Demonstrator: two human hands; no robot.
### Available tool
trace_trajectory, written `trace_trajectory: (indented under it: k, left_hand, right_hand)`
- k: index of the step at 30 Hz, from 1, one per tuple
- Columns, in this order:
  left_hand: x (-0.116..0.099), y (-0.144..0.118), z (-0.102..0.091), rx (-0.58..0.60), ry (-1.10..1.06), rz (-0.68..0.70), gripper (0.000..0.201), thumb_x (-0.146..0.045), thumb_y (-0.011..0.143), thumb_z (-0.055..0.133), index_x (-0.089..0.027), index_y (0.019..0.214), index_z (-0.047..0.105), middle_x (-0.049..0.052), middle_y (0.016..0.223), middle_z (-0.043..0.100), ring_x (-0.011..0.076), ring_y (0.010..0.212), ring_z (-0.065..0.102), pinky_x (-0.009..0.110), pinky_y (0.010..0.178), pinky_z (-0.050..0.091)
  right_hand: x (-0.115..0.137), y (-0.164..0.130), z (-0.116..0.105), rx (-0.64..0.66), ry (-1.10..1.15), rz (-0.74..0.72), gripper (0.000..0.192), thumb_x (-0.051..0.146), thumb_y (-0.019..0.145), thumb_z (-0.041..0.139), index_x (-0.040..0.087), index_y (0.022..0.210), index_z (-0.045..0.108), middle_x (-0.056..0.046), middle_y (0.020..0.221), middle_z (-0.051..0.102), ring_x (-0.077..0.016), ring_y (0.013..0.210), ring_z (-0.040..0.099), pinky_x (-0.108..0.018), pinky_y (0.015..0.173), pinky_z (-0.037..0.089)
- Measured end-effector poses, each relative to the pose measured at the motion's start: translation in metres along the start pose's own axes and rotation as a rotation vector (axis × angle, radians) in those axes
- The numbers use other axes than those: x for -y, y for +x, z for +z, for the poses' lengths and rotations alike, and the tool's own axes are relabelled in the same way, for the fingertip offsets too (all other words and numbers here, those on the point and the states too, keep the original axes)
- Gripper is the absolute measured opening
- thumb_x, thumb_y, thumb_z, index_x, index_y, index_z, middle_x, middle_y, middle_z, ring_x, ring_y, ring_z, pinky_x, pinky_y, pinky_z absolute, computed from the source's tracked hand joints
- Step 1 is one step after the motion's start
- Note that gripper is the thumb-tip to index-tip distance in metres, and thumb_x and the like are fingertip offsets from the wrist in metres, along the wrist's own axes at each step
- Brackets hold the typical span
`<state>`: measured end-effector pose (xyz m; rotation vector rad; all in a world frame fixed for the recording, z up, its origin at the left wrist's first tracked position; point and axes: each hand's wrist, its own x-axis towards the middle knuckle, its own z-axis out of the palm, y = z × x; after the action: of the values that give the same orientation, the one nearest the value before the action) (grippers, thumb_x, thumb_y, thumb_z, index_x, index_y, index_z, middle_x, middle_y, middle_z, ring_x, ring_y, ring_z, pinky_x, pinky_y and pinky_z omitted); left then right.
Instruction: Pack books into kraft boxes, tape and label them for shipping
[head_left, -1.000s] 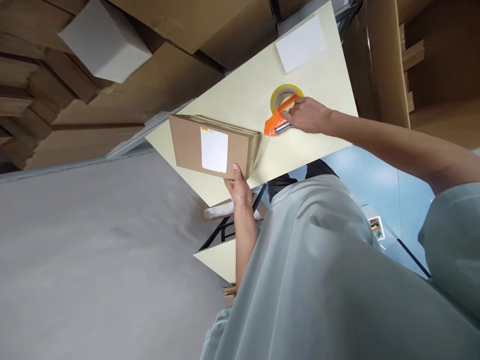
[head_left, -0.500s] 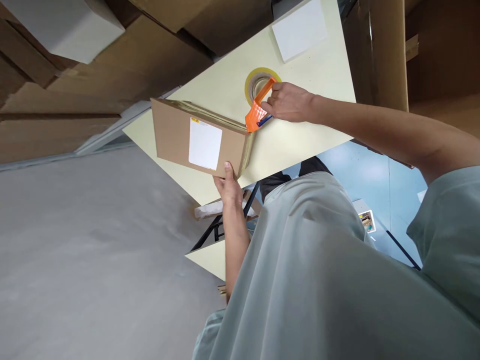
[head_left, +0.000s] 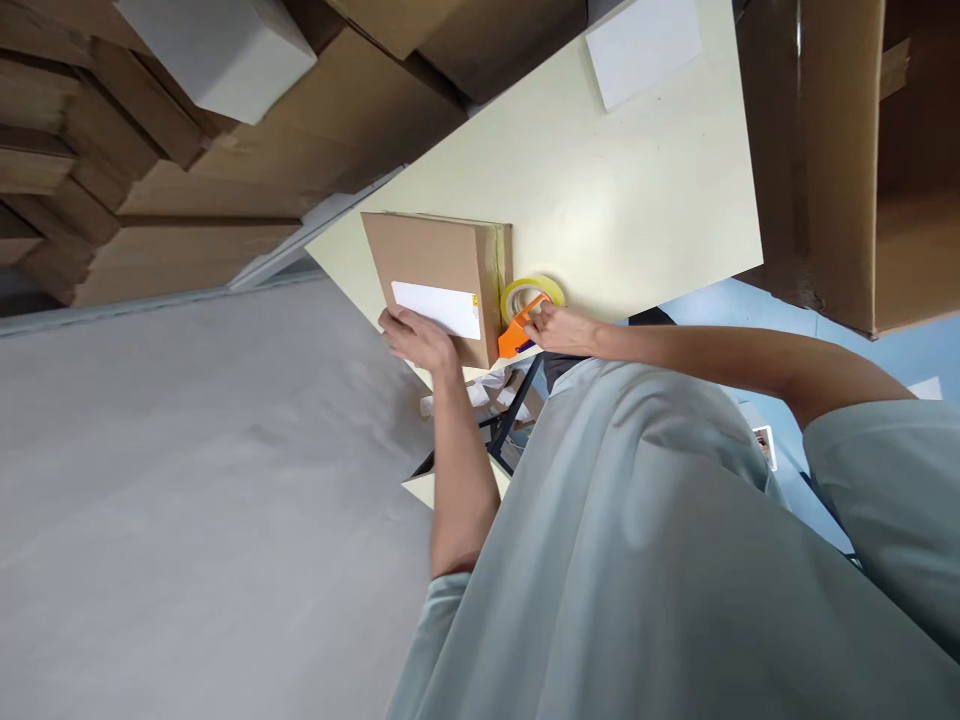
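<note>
A flat cardboard box [head_left: 435, 250] lies on the cream table, with a white label [head_left: 435, 309] on its top face. My left hand [head_left: 420, 340] holds the box at its near left corner, fingers over the label's edge. In my right hand [head_left: 562, 328] is an orange tape dispenser [head_left: 514, 338], gripped by its handle and carrying a roll of yellowish tape [head_left: 553, 288]. The dispenser's front end is against or very close to the box's near right corner. Tape shines along the box's right side [head_left: 504, 255].
Stacked cardboard boxes [head_left: 217, 240] and a white box [head_left: 225, 60] line the table's far left side. A white sheet or flat pad [head_left: 643, 50] lies on the cream table [head_left: 637, 180]. A large open carton [head_left: 836, 150] stands at the right, beside a grey wall [head_left: 210, 500] opposite.
The box has turned, and its label now sits at the near edge. My left hand has shifted to the near left corner. My right hand has brought the dispenser nearer my body.
</note>
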<state>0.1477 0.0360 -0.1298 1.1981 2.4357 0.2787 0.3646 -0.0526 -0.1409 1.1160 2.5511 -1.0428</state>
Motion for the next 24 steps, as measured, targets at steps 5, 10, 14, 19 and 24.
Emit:
trace_trajectory:
  k: [5, 10, 14, 19, 24]
  left_hand:
    - [-0.012, -0.018, 0.017, -0.147, 0.128, -0.039, 0.054, -0.045, 0.117, 0.023, -0.017, 0.15, 0.054, 0.024, 0.154, 0.057, 0.0408, 0.146, 0.048, 0.059, 0.119, 0.041]
    - [-0.011, -0.017, 0.016, -0.142, 0.129, -0.049, 0.056, -0.044, 0.118, 0.022, -0.016, 0.155, 0.054, 0.022, 0.155, 0.057, 0.0384, 0.146, 0.047, 0.053, 0.121, 0.038]
    - [-0.01, -0.016, 0.02, -0.177, 0.116, -0.058, 0.055, -0.046, 0.118, 0.026, -0.019, 0.156, 0.056, 0.019, 0.154, 0.059, 0.0372, 0.144, 0.051, 0.051, 0.119, 0.04]
    - [-0.008, -0.013, 0.023, -0.205, 0.132, -0.069, 0.052, -0.047, 0.118, 0.028, -0.022, 0.152, 0.059, 0.018, 0.147, 0.062, 0.0372, 0.142, 0.054, 0.052, 0.115, 0.044]
    - [-0.01, -0.013, 0.022, -0.204, 0.141, -0.077, 0.05, -0.047, 0.118, 0.029, -0.025, 0.15, 0.06, 0.016, 0.146, 0.064, 0.0361, 0.142, 0.055, 0.05, 0.112, 0.047]
  right_hand:
    - [0.004, -0.01, 0.011, -0.007, 0.062, 0.054, 0.056, 0.004, 0.104, 0.022, 0.009, 0.144, 0.062, -0.021, 0.122, 0.078, -0.0334, 0.107, 0.073, -0.056, 0.109, 0.048]
    - [0.0, -0.03, 0.023, 0.006, 0.076, 0.038, 0.057, 0.003, 0.104, 0.021, 0.006, 0.145, 0.06, -0.024, 0.121, 0.077, -0.0324, 0.106, 0.073, -0.052, 0.109, 0.046]
    - [-0.021, -0.061, 0.021, -0.032, 0.159, 0.093, 0.054, 0.003, 0.103, 0.028, 0.006, 0.145, 0.061, -0.024, 0.117, 0.078, -0.0328, 0.106, 0.074, -0.056, 0.109, 0.047]
    - [-0.1, -0.118, 0.001, -0.127, 0.054, 0.125, 0.054, 0.002, 0.102, 0.031, 0.006, 0.142, 0.066, -0.018, 0.101, 0.082, -0.0274, 0.096, 0.076, -0.053, 0.104, 0.052]
    - [-0.189, -0.114, -0.045, -0.337, -0.351, 0.037, 0.071, 0.007, 0.106, 0.004, 0.004, 0.116, 0.074, -0.012, 0.083, 0.077, -0.0175, 0.081, 0.07, -0.044, 0.09, 0.056]
